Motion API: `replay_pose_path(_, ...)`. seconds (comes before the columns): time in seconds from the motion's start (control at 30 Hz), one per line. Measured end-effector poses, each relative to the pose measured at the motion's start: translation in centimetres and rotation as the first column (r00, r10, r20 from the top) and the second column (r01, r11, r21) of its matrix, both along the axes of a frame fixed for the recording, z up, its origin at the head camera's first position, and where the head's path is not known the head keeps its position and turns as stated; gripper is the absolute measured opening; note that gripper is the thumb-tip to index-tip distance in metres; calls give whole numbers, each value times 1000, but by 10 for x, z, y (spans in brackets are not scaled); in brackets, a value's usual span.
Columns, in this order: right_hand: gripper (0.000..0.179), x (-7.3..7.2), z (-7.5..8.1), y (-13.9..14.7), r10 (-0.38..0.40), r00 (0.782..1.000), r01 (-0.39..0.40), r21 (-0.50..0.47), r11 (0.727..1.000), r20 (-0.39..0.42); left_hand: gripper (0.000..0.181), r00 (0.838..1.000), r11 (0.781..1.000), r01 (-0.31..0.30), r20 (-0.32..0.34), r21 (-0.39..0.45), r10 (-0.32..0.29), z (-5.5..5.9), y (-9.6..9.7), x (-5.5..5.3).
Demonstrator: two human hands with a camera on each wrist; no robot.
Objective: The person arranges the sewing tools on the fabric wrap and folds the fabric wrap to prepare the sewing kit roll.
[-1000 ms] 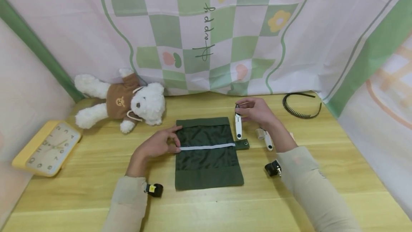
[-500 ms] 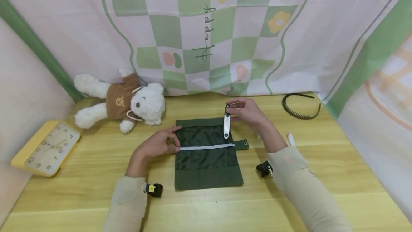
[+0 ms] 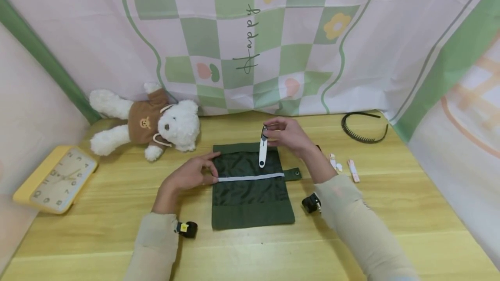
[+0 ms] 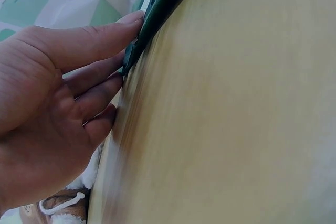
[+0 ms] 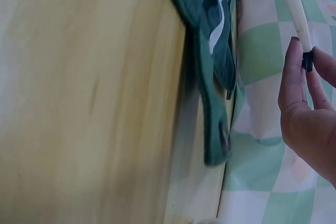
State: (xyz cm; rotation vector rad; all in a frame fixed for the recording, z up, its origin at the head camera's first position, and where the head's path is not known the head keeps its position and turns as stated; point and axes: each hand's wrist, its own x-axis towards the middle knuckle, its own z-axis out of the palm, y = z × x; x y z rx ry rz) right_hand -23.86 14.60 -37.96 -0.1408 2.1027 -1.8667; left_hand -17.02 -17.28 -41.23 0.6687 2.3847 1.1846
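R hand pinching white tool, now moved left over green pouch on worktop. L hand flat, fingers straight, pressing pouch's left edge; unchanged.

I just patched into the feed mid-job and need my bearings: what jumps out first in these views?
At the table's middle lies a dark green fabric pouch crossed by a white strip; the left hand presses its left edge. Above its upper part the right hand pinches the dark end of a slim white tool that hangs point down. A white teddy bear lies at the back left, with a yellow clock nearer on the left edge.
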Motion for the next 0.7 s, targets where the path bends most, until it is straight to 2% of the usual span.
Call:
replay_pose_path(0.43,42,-1,-3,-23,-2,1000,4,-93,996,16,8,1000,1000,-4,-2,-10,4,0,0,-1)
replay_pose_path(0.7,41,-2,-5,-41,-6,999,10,-116,993,38,9,1000,1000,-4,-8,-21,4,-1,0,-2)
